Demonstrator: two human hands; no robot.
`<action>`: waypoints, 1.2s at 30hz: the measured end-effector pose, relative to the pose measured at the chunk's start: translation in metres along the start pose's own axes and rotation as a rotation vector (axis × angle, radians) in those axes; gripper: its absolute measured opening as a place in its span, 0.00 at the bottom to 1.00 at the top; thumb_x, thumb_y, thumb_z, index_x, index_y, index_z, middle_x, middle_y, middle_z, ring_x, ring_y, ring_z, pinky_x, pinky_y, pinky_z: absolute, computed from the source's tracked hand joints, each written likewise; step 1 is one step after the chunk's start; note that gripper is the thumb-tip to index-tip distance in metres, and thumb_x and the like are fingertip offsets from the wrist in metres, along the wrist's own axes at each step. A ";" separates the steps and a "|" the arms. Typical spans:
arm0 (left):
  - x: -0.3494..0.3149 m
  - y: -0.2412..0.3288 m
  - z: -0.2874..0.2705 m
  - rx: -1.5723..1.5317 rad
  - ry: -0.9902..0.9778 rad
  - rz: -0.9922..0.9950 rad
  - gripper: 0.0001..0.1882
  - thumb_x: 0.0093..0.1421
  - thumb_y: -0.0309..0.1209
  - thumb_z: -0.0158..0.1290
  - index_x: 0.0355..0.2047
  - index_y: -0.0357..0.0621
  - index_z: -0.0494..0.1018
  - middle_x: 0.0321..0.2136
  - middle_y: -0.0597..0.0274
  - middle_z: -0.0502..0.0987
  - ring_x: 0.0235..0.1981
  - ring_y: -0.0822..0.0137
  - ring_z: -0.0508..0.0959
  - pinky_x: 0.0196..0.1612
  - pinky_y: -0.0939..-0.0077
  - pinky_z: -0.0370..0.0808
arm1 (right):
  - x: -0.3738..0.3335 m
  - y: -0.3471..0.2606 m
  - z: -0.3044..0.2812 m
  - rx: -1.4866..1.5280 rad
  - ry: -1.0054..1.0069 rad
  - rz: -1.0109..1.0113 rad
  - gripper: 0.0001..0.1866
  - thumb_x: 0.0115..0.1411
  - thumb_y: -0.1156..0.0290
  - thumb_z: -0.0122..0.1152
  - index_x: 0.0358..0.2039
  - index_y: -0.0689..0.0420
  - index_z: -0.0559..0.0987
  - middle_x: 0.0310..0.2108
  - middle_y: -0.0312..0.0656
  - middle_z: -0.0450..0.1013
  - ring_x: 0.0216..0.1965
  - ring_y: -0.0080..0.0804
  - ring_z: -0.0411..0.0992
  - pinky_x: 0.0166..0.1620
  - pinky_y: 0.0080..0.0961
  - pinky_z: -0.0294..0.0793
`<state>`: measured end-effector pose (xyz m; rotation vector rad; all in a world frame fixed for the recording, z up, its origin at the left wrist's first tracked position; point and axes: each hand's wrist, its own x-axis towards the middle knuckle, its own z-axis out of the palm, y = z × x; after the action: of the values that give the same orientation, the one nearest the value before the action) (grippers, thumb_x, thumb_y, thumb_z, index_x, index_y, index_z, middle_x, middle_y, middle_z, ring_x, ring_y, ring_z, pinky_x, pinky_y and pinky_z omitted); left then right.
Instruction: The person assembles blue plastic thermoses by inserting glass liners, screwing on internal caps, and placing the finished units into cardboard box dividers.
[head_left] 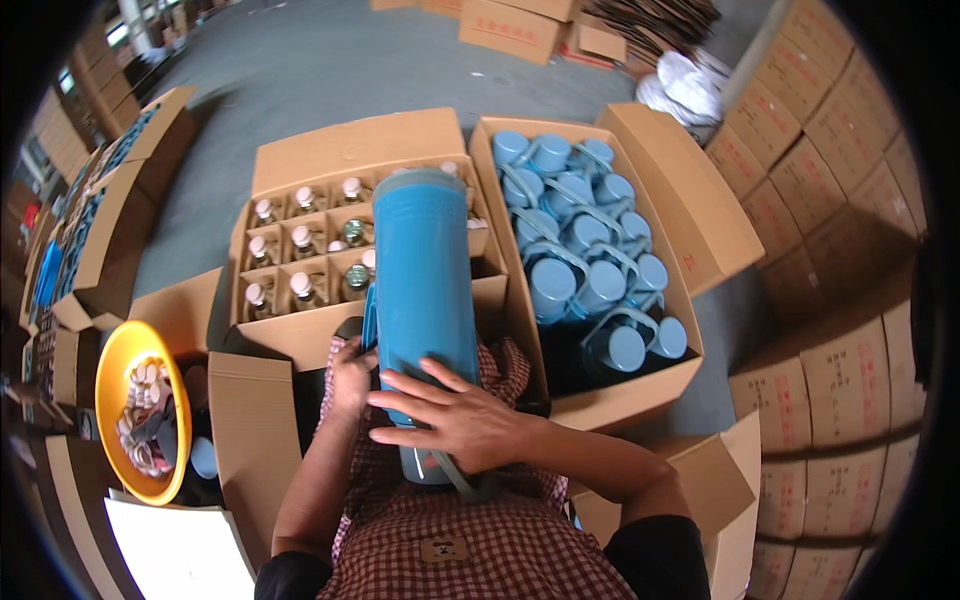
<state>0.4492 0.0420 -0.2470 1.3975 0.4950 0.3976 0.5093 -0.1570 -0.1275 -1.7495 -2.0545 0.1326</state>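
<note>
A large blue vacuum flask (424, 270) stands out in front of my body, its wide plain end away from me. At its near end are a pale cup-like part (424, 466) and a grey strap (455, 474). My left hand (352, 376) is closed at the flask's left side, by its blue handle (370, 318); some of those fingers are hidden. Across the lower part of the flask lies my right hand (455, 412), fingers spread and touching its surface. The strap comes out from under that palm.
Ahead, a divided carton (300, 335) holds glass-like bottles with pale caps. Right of it, a carton (620, 392) holds several blue-lidded flasks with straps. A yellow basin (143, 490) with small parts stands at left. Stacked cartons (770, 130) line the right side.
</note>
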 end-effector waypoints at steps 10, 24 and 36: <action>0.039 0.079 0.099 -0.202 -0.600 -0.312 0.17 0.63 0.35 0.44 0.43 0.32 0.70 0.27 0.56 0.77 0.23 0.68 0.77 0.21 0.81 0.69 | -0.059 0.006 -0.077 0.105 0.713 0.278 0.19 0.59 0.57 0.55 0.19 0.58 0.70 0.39 0.48 0.76 0.48 0.48 0.71 0.50 0.46 0.69; 0.030 0.029 0.054 -0.133 -0.516 -0.431 0.17 0.63 0.35 0.45 0.46 0.34 0.69 0.27 0.51 0.79 0.24 0.60 0.81 0.14 0.83 0.62 | -0.274 0.183 0.008 0.427 1.619 1.538 0.22 0.63 0.55 0.49 0.43 0.65 0.72 0.34 0.47 0.74 0.31 0.36 0.74 0.37 0.32 0.75; 0.021 0.060 0.050 -0.130 -0.397 -0.231 0.14 0.62 0.34 0.44 0.42 0.36 0.70 0.27 0.52 0.79 0.22 0.61 0.80 0.15 0.84 0.63 | -0.246 0.112 0.004 0.517 0.460 1.506 0.16 0.47 0.73 0.65 0.39 0.61 0.77 0.31 0.49 0.76 0.32 0.37 0.75 0.38 0.28 0.72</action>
<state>0.4954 0.0199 -0.1848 1.2373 0.2932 -0.0376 0.6363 -0.3704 -0.2351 -2.2225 -0.0571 0.5525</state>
